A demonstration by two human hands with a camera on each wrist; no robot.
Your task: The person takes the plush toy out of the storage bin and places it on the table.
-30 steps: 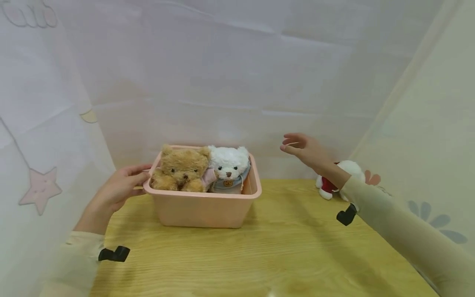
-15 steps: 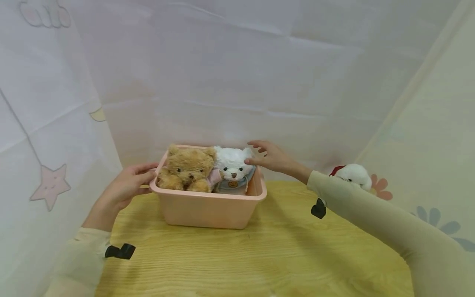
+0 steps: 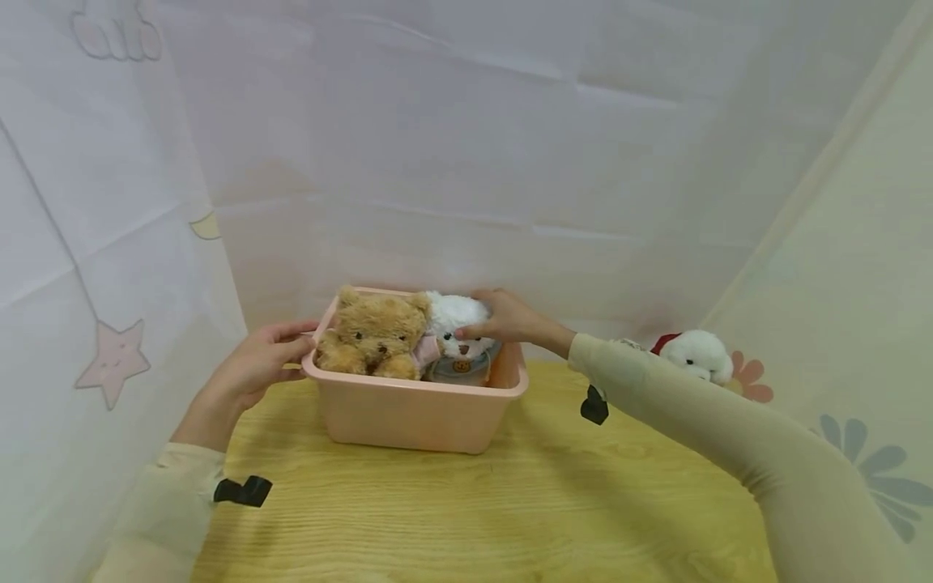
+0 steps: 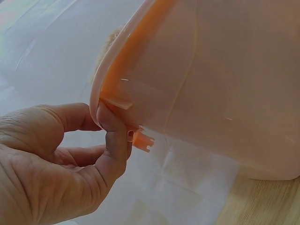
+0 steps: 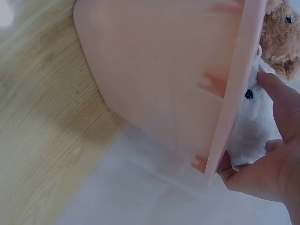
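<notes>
White sheets printed with a star and flowers are hanging around a wooden table [image 3: 474,518], where a pink plastic bin [image 3: 415,413] is sitting near the back edge. Inside the bin a brown teddy bear [image 3: 373,334] is leaning beside a white teddy bear [image 3: 457,324], the two touching. The left hand [image 3: 251,368] is pinching the bin's left rim, thumb on top and fingers curled beneath the lip, as the left wrist view shows plainly. The right hand [image 3: 510,317] is reaching over the bin's right side and wrapping around the white bear's head, thumb across its face and fingers behind; in the right wrist view the fingers [image 5: 276,93] are pressing into the fur just inside the rim. Another white plush toy [image 3: 696,354] with red on it is lying on the table at the right, well apart from the bin, partly hidden behind the right sleeve [image 3: 700,421].
</notes>
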